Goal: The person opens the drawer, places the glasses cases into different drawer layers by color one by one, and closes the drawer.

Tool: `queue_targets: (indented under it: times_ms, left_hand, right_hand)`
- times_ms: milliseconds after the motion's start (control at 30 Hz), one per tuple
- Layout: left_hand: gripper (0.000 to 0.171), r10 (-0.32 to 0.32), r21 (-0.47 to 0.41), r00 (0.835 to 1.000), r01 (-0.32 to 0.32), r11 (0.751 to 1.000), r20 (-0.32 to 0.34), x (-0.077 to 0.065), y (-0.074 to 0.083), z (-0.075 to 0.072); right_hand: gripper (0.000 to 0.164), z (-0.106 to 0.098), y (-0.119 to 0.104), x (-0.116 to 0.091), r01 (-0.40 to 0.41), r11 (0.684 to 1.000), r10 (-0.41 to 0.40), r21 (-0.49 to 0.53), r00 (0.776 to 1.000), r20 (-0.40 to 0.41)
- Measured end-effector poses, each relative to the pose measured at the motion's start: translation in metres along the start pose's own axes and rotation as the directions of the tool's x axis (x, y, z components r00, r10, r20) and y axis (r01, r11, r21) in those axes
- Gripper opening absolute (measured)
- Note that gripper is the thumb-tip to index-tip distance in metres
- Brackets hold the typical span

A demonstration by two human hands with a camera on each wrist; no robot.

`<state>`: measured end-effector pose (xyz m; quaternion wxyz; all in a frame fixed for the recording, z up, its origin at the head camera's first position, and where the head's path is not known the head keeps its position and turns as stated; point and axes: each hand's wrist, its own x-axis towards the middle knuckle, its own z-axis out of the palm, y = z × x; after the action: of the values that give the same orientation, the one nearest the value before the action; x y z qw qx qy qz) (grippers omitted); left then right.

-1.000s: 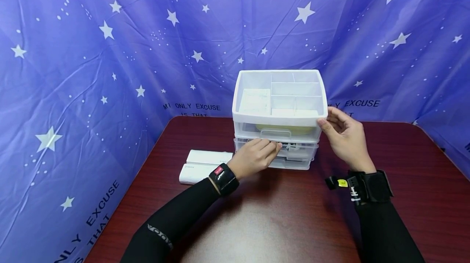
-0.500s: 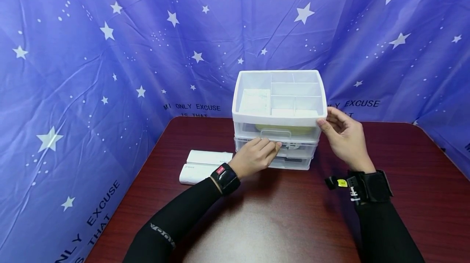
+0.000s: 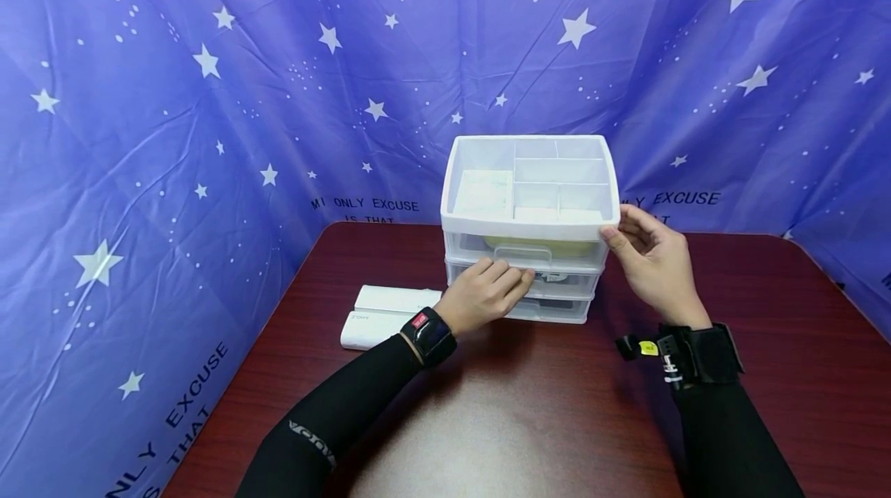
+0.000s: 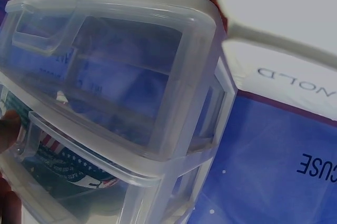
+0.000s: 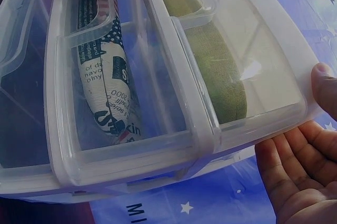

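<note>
A white plastic drawer organizer (image 3: 532, 229) with a divided top tray and clear drawers stands on the table. My left hand (image 3: 483, 297) is at its middle drawer (image 3: 581, 283), fingers curled and pinching the handle. Through that drawer's front in the right wrist view shows a long case (image 5: 108, 87) printed with lettering and a flag pattern. The top drawer (image 5: 268, 71) holds an olive-green rounded thing (image 5: 224, 76), its kind unclear. My right hand (image 3: 654, 262) grips the organizer's front right corner, thumb on the front rim, fingers along the side.
Left of the organizer, two white oblong things (image 3: 376, 328) with small lettering lie side by side on the dark red table (image 3: 578, 421). The left forearm passes close to them. A blue star-printed curtain (image 3: 390, 80) hangs behind the table and along its left side.
The middle drawer has slid inward, from jutting out a little to about level with the other fronts. The left hand stays at its handle; the right hand keeps its place.
</note>
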<state>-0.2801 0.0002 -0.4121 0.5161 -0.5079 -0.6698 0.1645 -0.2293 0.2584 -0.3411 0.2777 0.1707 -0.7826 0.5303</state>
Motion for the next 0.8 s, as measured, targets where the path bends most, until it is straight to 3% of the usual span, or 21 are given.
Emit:
queue_targets:
  times_ms: [433,667,800]
  left_hand:
    - [0.031,-0.033,-0.021,0.997,0.034,0.999,0.069,0.002,0.005,-0.007]
    - [0.024,0.008,0.004,0.998,-0.008,1.0,0.068,0.016,0.003,-0.031]
    - [0.035,-0.006,-0.016,0.994,0.008,1.0,0.111,0.012,0.014,-0.021]
  right_hand:
    - [0.035,0.0,0.002,-0.001,0.011,1.0,-0.01,0.02,1.0,-0.006]
    - [0.035,0.0,0.001,-0.002,0.012,1.0,-0.012,0.022,1.0,-0.006]
    - [0.034,0.0,0.001,-0.002,0.017,1.0,-0.016,0.019,1.0,-0.005]
